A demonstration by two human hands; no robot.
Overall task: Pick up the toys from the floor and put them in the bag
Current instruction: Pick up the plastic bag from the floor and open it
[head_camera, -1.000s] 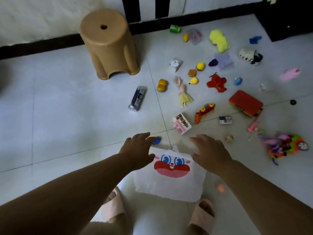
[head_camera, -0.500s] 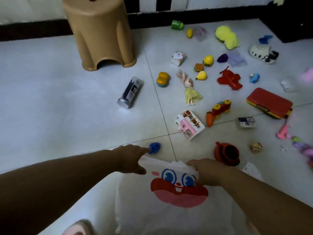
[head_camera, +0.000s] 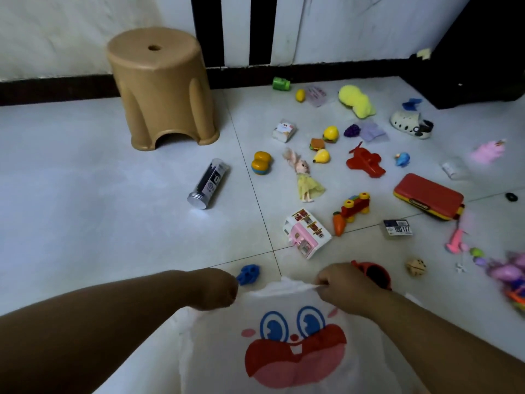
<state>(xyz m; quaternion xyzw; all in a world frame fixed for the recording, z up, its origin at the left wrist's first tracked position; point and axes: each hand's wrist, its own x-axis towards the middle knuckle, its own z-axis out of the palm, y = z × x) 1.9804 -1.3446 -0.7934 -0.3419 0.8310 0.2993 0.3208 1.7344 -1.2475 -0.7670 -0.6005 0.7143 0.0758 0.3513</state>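
Dim indoor light, cool bluish cast over the tiled floor [head_camera: 85, 223]. Shadows soft and faint; darkest inside the arch of the tan stool [head_camera: 159, 81]. Pale glare patch on the tile just before the metal cap of the clear tube [head_camera: 208, 180]. Centre sharp: doll [head_camera: 305, 177], toy house [head_camera: 306, 231]. Right edge smeared: pink toy [head_camera: 487, 152] and purple toy [head_camera: 508, 274] blurred. The black skirting [head_camera: 56, 92] bows, wide-angle bend. The white bag [head_camera: 216, 351] reads greyish.

Both bare forearms reach forward from the lower corners. The left hand [head_camera: 216, 288] curls its fingers on the bag [head_camera: 216, 354] at its top edge; the right hand [head_camera: 345, 290] pinches that edge opposite.
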